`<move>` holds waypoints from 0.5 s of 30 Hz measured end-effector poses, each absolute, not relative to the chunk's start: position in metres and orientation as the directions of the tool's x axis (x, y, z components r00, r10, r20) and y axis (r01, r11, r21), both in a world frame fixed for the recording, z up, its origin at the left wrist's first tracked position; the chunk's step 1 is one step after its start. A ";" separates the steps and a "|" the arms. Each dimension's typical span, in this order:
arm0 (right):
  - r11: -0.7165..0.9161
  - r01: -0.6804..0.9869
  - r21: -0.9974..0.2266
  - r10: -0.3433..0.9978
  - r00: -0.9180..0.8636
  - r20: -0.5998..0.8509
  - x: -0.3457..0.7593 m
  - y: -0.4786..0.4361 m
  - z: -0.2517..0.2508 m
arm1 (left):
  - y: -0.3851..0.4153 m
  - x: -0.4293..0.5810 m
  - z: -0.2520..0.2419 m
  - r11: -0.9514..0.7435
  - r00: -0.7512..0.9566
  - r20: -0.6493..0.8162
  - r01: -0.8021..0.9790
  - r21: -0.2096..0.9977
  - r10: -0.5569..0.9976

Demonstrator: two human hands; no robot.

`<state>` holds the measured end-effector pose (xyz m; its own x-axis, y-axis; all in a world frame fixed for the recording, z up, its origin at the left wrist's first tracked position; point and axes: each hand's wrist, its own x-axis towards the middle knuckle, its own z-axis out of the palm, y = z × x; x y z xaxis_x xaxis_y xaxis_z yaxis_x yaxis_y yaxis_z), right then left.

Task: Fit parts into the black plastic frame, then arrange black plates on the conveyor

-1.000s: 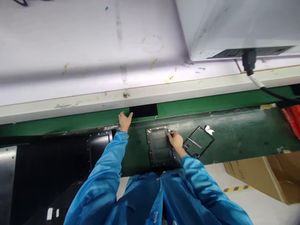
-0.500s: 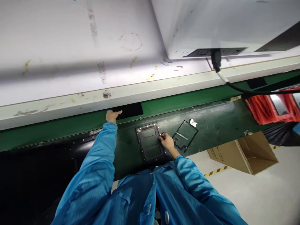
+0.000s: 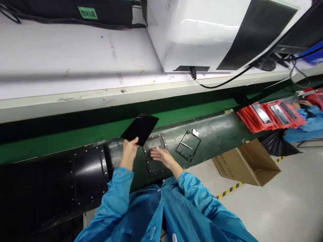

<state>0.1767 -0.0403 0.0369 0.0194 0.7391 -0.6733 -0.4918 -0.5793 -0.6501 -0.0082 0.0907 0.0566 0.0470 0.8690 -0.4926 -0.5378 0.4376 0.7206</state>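
My left hand (image 3: 130, 149) grips the lower edge of a thin, flat black panel (image 3: 141, 128), tilted above the bench. Beneath it lies a dark rectangular plate (image 3: 156, 167) with cut-out windows and small pale dots along its border; the panel and my right hand hide part of it. Over this plate hovers my right hand (image 3: 163, 157), fingers stretched out, holding nothing. To its right a thin black rectangular frame (image 3: 196, 150) rests on the green bench, with tweezers (image 3: 186, 145) lying across it. A crumpled white scrap (image 3: 195, 133) sits by the frame's far corner.
A white machine (image 3: 191, 40) with a plugged-in cable stands on the shelf (image 3: 75, 67). Black sheeting (image 3: 88, 171) covers the bench at left. Red-wrapped panels (image 3: 271, 116) lie at right, near a co-worker's sleeve (image 3: 310, 121). An open cardboard box (image 3: 247, 163) stands below the bench edge.
My left hand has lifted the black panel from the green strip under the shelf and brought it nearer. My right hand has let go of the plate's edge and opened over it.
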 end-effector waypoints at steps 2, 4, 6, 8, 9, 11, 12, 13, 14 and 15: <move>-0.549 -0.569 -0.613 0.770 -0.059 -0.635 0.175 -0.030 0.045 | 0.032 0.008 0.061 0.435 0.045 -0.520 -0.613 0.660 0.853; -0.556 -0.600 -0.575 0.761 -0.087 -0.643 0.183 -0.024 0.047 | -0.016 0.025 0.063 0.440 0.018 -0.572 -0.658 0.611 0.820; -0.580 -0.609 -0.541 0.726 -0.085 -0.682 0.199 -0.022 0.042 | -0.051 0.044 0.063 0.455 0.006 -0.616 -0.680 0.575 0.788; -0.628 -0.597 -0.499 0.672 -0.093 -0.735 0.219 -0.023 0.030 | -0.075 0.061 0.057 0.473 0.007 -0.642 -0.682 0.558 0.767; -0.658 -0.581 -0.478 0.640 -0.098 -0.762 0.230 -0.024 0.023 | -0.085 0.068 0.052 0.486 0.012 -0.651 -0.676 0.554 0.759; -0.710 -0.531 -0.462 0.592 -0.094 -0.801 0.250 -0.025 0.008 | -0.100 0.078 0.038 0.543 0.040 -0.684 -0.642 0.541 0.729; -0.722 -0.504 -0.475 0.586 -0.079 -0.807 0.259 -0.025 0.001 | -0.107 0.079 0.030 0.579 0.058 -0.703 -0.618 0.532 0.709; -0.721 -0.477 -0.502 0.596 -0.058 -0.801 0.267 -0.024 -0.006 | -0.112 0.079 0.021 0.614 0.067 -0.724 -0.588 0.527 0.686; -0.712 -0.447 -0.542 0.620 -0.037 -0.784 0.273 -0.022 -0.011 | -0.117 0.077 0.012 0.645 0.051 -0.743 -0.538 0.543 0.667; -0.700 -0.407 -0.586 0.649 -0.022 -0.760 0.279 -0.018 -0.016 | -0.121 0.073 0.003 0.672 -0.006 -0.750 -0.441 0.596 0.661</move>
<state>0.2791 -0.0184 -0.0163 -0.0220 0.6490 -0.7605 -0.4075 -0.7004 -0.5860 0.0729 -0.1206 0.0027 -0.0064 0.6611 -0.7503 -0.4408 0.6716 0.5955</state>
